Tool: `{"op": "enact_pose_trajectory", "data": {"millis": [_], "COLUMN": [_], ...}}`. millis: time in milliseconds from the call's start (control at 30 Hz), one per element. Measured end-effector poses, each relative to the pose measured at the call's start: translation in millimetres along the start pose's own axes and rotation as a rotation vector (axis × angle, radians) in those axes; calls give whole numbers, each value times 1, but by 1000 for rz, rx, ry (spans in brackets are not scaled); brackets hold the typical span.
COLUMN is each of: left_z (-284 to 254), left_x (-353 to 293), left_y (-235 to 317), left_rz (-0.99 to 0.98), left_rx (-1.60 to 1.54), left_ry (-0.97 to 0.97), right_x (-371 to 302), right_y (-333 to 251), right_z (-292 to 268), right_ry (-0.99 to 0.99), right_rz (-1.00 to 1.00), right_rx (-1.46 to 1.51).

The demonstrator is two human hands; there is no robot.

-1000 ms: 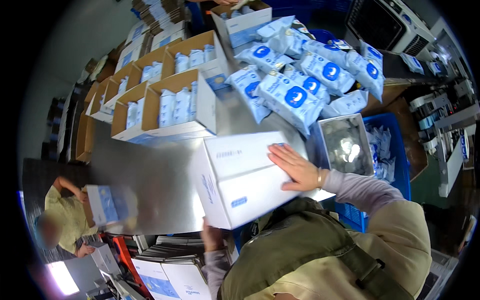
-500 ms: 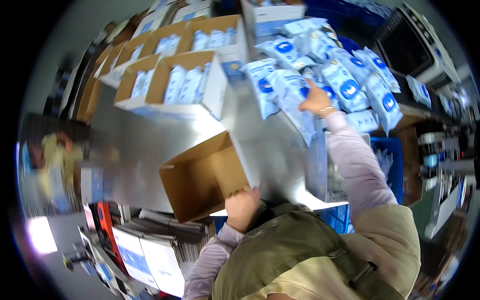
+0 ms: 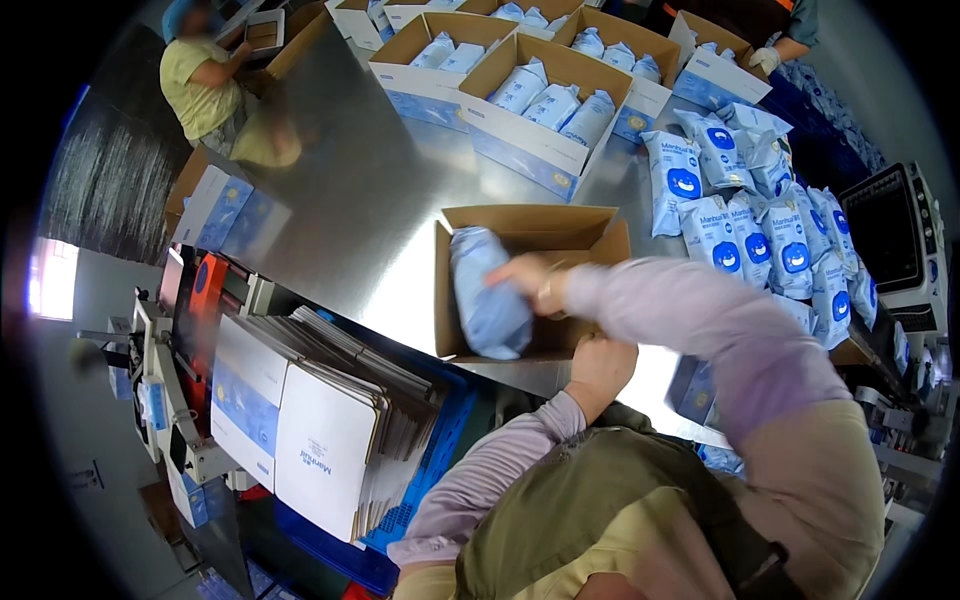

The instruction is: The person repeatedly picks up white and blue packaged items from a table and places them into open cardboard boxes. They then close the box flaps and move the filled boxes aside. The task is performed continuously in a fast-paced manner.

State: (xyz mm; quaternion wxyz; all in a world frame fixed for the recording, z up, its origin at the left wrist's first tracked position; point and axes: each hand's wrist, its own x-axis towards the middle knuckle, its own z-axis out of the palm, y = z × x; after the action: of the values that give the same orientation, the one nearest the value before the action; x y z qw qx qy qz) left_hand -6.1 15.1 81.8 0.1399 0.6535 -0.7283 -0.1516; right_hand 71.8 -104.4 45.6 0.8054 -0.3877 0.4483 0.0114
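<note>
An open cardboard box [image 3: 612, 250], brown inside, stands in front of me on the metal table. Inside its left part a light-blue soft pack [image 3: 490, 300] stands slightly tilted, blurred by motion. My right hand [image 3: 530, 283] reaches over the box with its fingers closed on the pack's right side. At the box's near right edge, my left hand [image 3: 603, 368] is closed on the wall. To the right lies a heap of similar soft packs [image 3: 712, 235], blue and white with a round dark-blue print.
Filled boxes [image 3: 530, 140] line the table's [image 3: 340, 170] far side. Flattened cartons [image 3: 325, 455] are stacked at the lower left. A co-worker in yellow [image 3: 205, 85] stands far left; another person's gloved hand [image 3: 766, 60] touches a box at the far right. A monitor [image 3: 885, 235] stands right.
My right hand has gone from the heap leftward into the box, bringing a soft pack with it. My left hand stays on the box edge. The view has shifted.
</note>
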Motion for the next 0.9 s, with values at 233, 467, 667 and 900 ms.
{"op": "enact_pose_trajectory", "data": {"millis": [233,467,667,900], "left_z": [-21,-90,42,107], "left_x": [-3,92,324,379], "left_y": [-64,-38,43,21], "left_rz": [-160,-42,-336,-467], "left_rx": [-40,-6,-555,11], "left_ry": [38,575,233,90], "right_x": [-3,-161,-124,-152], "right_y": [-26,5,74,68], "right_z": [42,-260,-291,-337], "right_ry": [91,1257,1381,1218], "right_rz": [-629,-547,-92,-264], "right_rx": [-1242,-942,-1195,-906]}}
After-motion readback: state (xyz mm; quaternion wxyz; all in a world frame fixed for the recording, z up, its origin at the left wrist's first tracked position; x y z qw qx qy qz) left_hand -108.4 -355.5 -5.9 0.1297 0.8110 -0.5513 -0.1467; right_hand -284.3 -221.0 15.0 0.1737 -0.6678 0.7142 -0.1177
